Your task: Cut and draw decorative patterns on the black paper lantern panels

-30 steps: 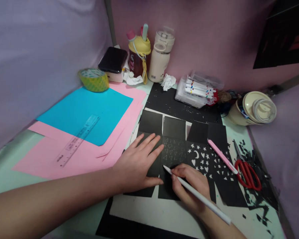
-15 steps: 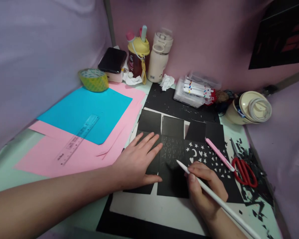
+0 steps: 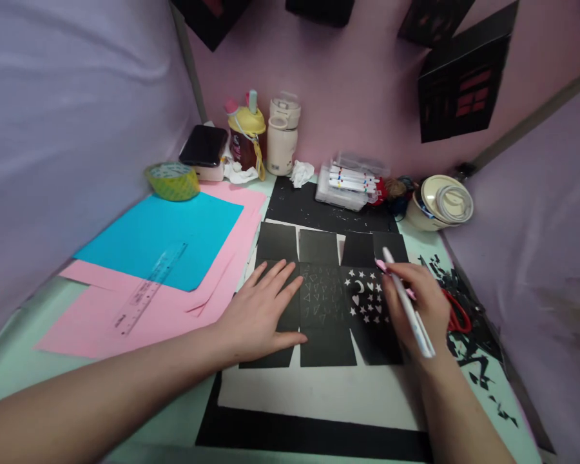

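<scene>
My left hand lies flat with spread fingers on the black paper strips. To its right is a black strip with small triangles drawn in faint lines. My right hand is closed round a white pen, held upright and tilted, over the strip at the right. That black strip has cut-out stars, hearts and a moon. A pink cutter shows in part beside the pen at my right fingers; whether I grip it is hard to tell. Red-handled scissors lie partly hidden behind my right hand.
Blue paper, pink paper and a clear ruler lie at the left. Behind stand a tape roll, bottles, a marker box and a round container. Black scraps lie at the right.
My right hand has moved up and right, off the triangle strip to the pink cutter. The pen now points upward. My left hand stays on the paper, and the view has shifted.
</scene>
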